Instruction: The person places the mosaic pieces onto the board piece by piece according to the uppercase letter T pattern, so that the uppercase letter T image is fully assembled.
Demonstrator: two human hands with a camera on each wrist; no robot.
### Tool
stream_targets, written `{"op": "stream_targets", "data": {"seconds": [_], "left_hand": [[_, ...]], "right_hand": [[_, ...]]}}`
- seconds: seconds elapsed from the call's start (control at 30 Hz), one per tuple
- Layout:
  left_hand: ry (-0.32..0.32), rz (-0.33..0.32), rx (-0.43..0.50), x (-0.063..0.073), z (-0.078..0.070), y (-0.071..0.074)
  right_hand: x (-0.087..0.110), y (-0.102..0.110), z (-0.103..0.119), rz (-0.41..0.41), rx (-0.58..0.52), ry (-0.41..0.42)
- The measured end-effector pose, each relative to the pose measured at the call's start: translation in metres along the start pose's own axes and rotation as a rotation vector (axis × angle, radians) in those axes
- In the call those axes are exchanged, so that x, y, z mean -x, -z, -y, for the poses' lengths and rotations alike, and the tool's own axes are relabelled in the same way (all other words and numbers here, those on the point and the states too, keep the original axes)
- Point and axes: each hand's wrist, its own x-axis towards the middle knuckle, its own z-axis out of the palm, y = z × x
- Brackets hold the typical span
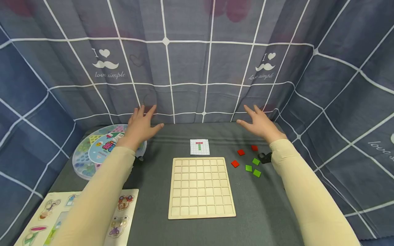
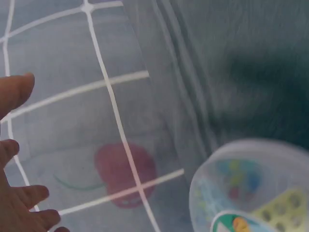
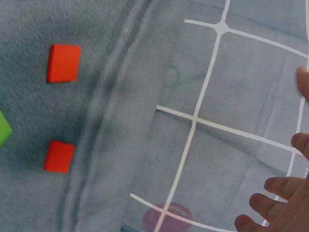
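Observation:
My left hand (image 1: 140, 126) is raised with fingers spread, beside the round clear box (image 1: 80, 163) of coloured pieces; it holds nothing. My right hand (image 1: 260, 124) is also raised and spread, beyond the loose tiles, with nothing in its grasp. Between the arms lies a wooden grid board (image 1: 201, 187) of square cells, all bare. Just behind it is a small white pattern card (image 1: 199, 147) showing a red bar over a green column. Right of the board lie three red tiles (image 1: 241, 152) and three green tiles (image 1: 248, 168). In the right wrist view two red tiles (image 3: 63, 63) show.
At the front left a picture board (image 1: 124, 218) with toy stickers lies partly under my left arm. A black object (image 1: 264, 157) sits beside my right sleeve. Dark checked curtain (image 1: 187, 65) encloses the grey table top at the back and both sides.

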Motion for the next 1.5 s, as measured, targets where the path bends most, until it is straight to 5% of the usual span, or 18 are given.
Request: {"op": "stream_targets", "data": {"seconds": [0.53,0.93,1.5], "left_hand": [[0.029,-0.032,0.174,0.094,-0.009,-0.034],[0.052,-0.014,0.248,0.132,-0.022,-0.044],[0.093,0.021,0.329,0.18,-0.056,-0.084]], "right_hand": [[0.045,-0.034,-0.018,-0.048,-0.076,0.066],[0.066,-0.059,-0.011,-0.051,-0.143,0.103],[0.087,-0.092,-0.01,-0.005,-0.192,0.209]]}}
